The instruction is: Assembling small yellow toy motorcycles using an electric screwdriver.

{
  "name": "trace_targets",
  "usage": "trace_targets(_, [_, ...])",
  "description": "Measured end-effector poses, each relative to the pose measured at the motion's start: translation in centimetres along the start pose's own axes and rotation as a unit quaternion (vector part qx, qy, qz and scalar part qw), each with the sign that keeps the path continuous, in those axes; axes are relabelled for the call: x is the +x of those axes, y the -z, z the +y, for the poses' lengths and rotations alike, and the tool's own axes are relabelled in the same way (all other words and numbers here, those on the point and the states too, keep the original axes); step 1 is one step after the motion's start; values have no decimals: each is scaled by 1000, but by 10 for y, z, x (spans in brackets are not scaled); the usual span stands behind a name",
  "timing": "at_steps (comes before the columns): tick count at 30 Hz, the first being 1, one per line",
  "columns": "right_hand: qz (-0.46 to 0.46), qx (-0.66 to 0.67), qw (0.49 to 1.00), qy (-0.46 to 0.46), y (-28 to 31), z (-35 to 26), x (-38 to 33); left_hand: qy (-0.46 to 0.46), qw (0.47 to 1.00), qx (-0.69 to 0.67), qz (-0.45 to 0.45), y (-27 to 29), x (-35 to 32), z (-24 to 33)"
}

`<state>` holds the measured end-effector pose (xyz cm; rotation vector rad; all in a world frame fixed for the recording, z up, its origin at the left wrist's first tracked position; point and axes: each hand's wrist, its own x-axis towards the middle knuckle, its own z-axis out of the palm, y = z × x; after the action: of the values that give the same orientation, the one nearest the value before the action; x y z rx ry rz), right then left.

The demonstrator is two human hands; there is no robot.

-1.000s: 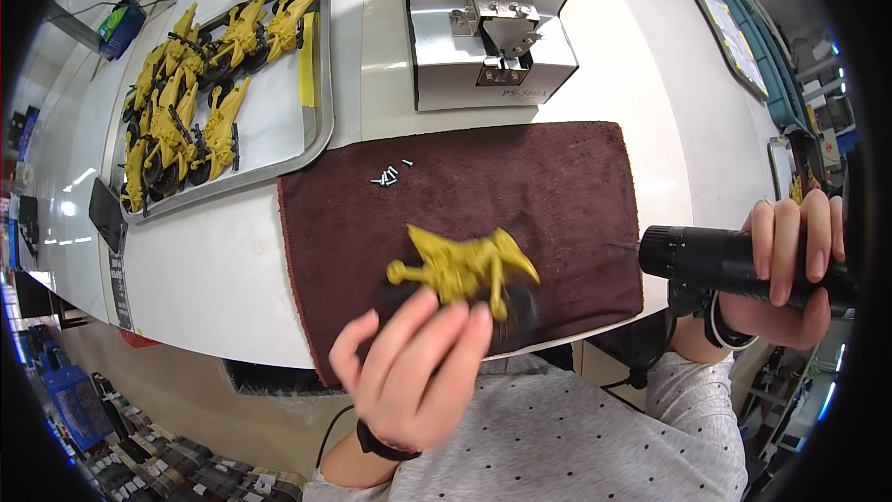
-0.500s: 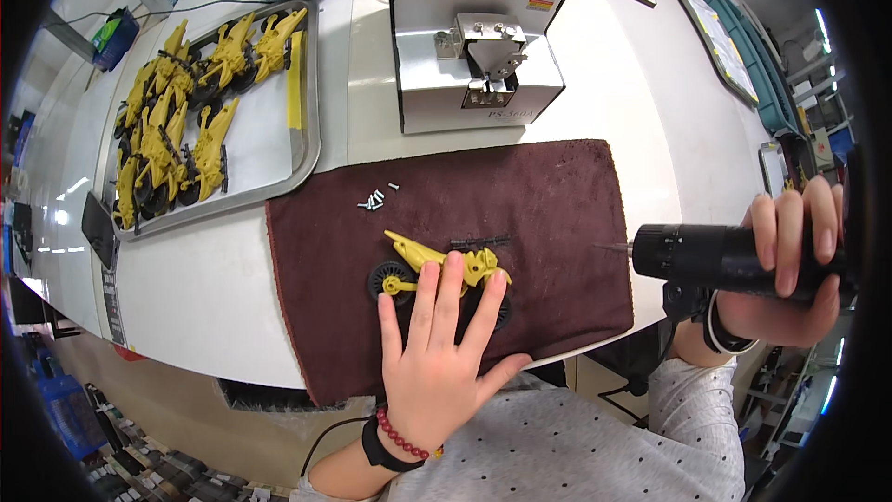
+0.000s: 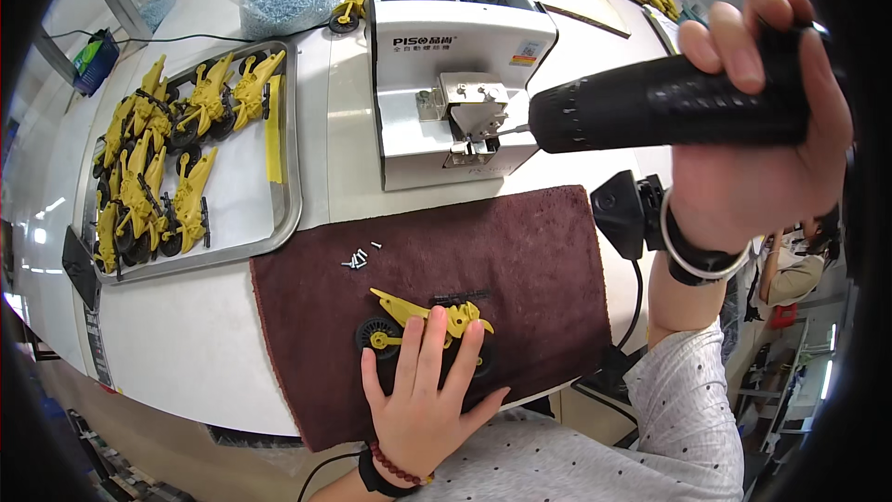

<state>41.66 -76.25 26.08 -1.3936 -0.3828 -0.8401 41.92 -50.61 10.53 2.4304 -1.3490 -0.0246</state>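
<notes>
With its fingers spread, my left hand lies flat over a yellow and black toy motorcycle on a dark brown mat. Its palm and fingers hide part of the toy's lower side. My right hand is wrapped round a black electric screwdriver, held nearly level above the table. The thin bit points left and reaches the metal outlet of a white and grey screw feeder. Whether a screw sits on the bit is too small to tell. Several small silver screws lie loose on the mat.
At the left stands a metal tray of several yellow toy motorcycles. Behind are a clear bag of screws and another toy. A black camera-like device is at my right wrist. Other people work at the far right.
My right hand has raised the electric screwdriver and carried it forward and left to the feeder's outlet. My left hand stays spread on the toy motorcycle. The whole view has shifted with my head.
</notes>
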Motion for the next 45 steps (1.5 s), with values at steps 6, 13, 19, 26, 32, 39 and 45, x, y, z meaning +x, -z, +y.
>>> trace_targets(6, [40,-12,999,-15,-6,25,2,-1,1000,8,-5,-3,1,-2])
trace_targets(13, [32,-30,999,-11,-9,29,4,-6,1000,9,0,-3,0,-2])
trace_targets(19, [30,-31,999,-20,-6,34,6,-7,1000,11,3,-4,-1,-2])
trace_targets(26, [13,-100,995,-21,-18,41,23,-7,1000,14,5,-4,2,0])
trace_targets(32, [57,-23,985,-162,-57,44,47,7,1000,4,10,-1,1,1])
trace_targets(39, [-42,119,974,-187,-37,38,34,14,1000,-28,4,-4,-1,-2])
trace_targets(45, [-108,158,973,-126,-28,-3,-15,4,999,-45,9,-2,2,0])
